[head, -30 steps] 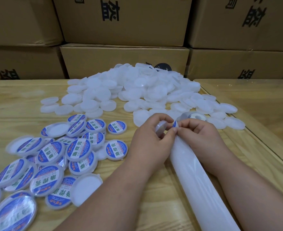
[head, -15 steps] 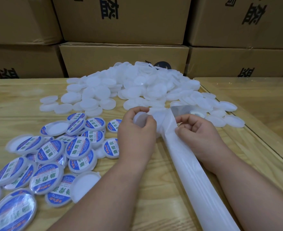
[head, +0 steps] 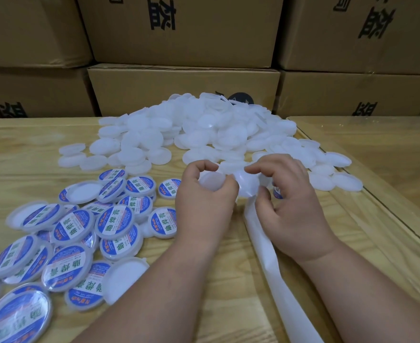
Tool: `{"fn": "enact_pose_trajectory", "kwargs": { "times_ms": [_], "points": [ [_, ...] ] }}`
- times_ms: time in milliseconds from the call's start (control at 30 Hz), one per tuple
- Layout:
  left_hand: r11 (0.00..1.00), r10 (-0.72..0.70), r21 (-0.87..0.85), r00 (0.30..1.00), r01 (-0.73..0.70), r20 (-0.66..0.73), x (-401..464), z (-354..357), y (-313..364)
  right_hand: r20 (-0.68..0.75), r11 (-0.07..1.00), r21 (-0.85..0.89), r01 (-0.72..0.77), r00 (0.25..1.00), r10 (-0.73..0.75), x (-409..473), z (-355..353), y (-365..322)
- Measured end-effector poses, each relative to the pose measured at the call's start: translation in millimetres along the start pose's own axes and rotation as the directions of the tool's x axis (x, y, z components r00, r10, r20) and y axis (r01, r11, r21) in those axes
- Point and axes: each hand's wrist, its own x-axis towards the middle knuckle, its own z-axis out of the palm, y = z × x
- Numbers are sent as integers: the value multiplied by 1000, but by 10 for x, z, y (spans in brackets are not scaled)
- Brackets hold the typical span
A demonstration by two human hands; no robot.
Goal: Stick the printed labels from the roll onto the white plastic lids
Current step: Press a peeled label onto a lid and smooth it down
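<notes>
My left hand (head: 204, 206) grips a plain white lid (head: 211, 181) above the table. Beside it, touching the lid's right edge, my right hand (head: 290, 206) pinches a round pale label (head: 248, 185) between thumb and forefinger; its printed face is turned away. The white backing strip (head: 266, 248) runs from under my right hand towards me. A blue bit of another label (head: 277, 192) shows behind my right thumb. A big heap of blank white lids (head: 216, 129) lies beyond my hands. Several lids with blue labels (head: 115, 219) lie at the left.
Stacked cardboard boxes (head: 184, 90) wall off the far edge of the wooden table (head: 18, 157). A second tabletop (head: 389, 157) joins at the right along a raised seam. A few blank lids (head: 337, 180) lie close to that seam.
My left hand picked up a blank lid and raised it. My right hand left the strip's end and now pinches a round label next to the lid. The strip has dropped flat.
</notes>
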Motion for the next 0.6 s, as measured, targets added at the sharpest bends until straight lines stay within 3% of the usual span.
{"fn": "enact_pose_trajectory", "kwargs": {
  "times_ms": [600],
  "points": [
    [996, -54, -71, 998, 57, 41, 24, -32, -4, 56, 998, -29, -57, 997, 59, 0, 22, 18]
  ]
}}
